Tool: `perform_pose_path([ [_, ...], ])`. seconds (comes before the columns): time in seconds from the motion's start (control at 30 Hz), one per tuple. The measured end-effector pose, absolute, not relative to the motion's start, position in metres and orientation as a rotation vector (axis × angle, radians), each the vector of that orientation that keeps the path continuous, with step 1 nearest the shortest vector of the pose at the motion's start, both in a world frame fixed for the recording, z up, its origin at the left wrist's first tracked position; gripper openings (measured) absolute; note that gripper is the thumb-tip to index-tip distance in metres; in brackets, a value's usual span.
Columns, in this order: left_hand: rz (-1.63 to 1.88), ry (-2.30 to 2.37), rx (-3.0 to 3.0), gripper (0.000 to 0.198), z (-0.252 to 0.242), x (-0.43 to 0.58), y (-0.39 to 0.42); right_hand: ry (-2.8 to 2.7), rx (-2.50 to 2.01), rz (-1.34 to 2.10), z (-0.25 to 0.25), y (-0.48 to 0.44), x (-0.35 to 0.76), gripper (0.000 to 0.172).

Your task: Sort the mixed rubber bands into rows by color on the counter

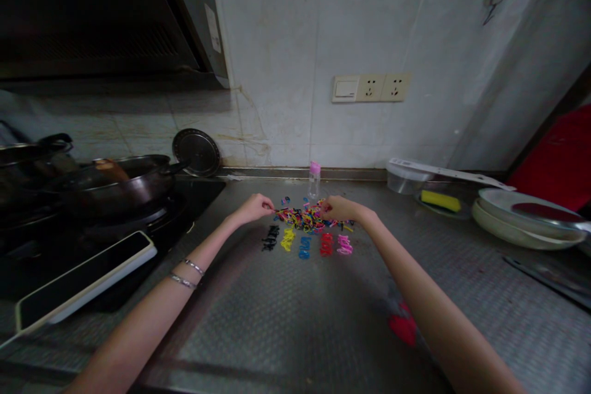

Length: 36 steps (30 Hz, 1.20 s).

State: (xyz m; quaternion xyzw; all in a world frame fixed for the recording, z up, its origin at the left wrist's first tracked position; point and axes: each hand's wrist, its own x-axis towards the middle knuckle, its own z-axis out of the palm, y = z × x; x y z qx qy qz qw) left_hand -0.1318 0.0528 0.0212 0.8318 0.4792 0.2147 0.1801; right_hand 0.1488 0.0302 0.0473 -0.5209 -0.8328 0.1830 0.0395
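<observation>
A loose heap of small multicoloured rubber bands (305,219) lies on the metal counter. My left hand (257,207) is at the heap's left edge, thumb and finger pinched together. At its fingertips shows a dark strand that looks like a rubber band. My right hand (340,209) bends over the heap's right side, fingers closed and pointing down; what they hold is hidden. In front of the heap lie separate groups of black bands (270,238), yellow bands (288,239), blue bands (304,247), red bands (326,244) and pink bands (344,244).
A clear bottle with a pink cap (314,181) stands behind the heap. On the left are a pan (133,188) on the stove and a phone-like device (87,280). To the right are a plastic dipper (406,177), a yellow sponge (440,201) and stacked bowls (521,228).
</observation>
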Motion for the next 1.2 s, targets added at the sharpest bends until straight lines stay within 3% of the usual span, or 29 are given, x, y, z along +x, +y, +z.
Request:
perform_pose_path([
  [0.37,0.570,1.361,2.393,0.024,0.021,-0.130,0.049,-2.576,-1.558,0.542,0.045,0.033,0.151,0.016],
  [0.83,0.232,1.267,2.371,0.023,0.024,-0.127,0.041,-2.558,-1.583,0.561,0.043,0.034,0.152,0.017],
  [1.2,0.418,1.294,2.297,0.025,0.018,-0.139,0.051,-2.554,-1.556,0.495,0.053,0.035,0.158,0.019],
])
